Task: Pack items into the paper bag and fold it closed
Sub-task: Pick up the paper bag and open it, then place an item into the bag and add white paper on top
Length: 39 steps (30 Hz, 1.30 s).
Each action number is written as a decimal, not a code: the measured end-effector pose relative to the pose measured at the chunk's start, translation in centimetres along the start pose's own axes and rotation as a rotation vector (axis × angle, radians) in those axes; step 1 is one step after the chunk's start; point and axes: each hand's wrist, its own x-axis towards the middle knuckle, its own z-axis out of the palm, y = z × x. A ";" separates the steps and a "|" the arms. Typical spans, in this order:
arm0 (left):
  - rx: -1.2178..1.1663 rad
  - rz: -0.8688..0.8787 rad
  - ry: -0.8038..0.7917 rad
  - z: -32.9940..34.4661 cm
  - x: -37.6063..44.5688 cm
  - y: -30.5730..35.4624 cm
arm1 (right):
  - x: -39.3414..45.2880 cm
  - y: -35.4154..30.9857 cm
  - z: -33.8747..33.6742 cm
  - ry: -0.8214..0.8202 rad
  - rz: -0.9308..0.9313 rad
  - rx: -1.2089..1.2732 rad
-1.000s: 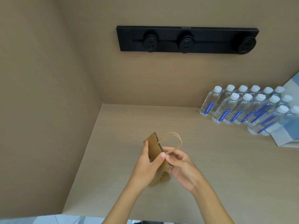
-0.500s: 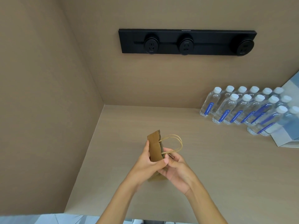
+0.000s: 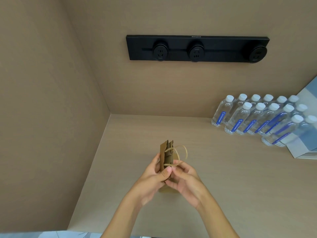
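Observation:
A small brown paper bag with thin twine handles stands upright above the beige tabletop, held between both hands. My left hand grips its left side, thumb pressed on the front. My right hand pinches the bag's right edge and the lower handle loop. The bag's top edge shows folded creases and looks nearly flat. Its lower part is hidden behind my fingers. I cannot see anything inside it.
Several clear water bottles with white caps and blue labels stand at the back right. A pale blue-white box sits at the right edge. A black socket strip hangs on the back wall. A side wall closes the left.
The bag has been turned more upright and its top has spread slightly. Both hands have shifted closer together around its lower half.

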 end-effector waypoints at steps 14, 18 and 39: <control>1.013 -0.055 0.690 -1.5 0.4 4.8 | -1.6 -2.3 1.7 0.489 -0.426 -0.852; 1.137 -0.061 0.705 -1.7 0.9 6.2 | -2.9 -3.8 2.7 0.429 -0.432 -1.501; 1.232 -0.015 0.405 1.3 -0.2 3.1 | -5.0 -7.6 4.9 0.283 -0.455 -2.347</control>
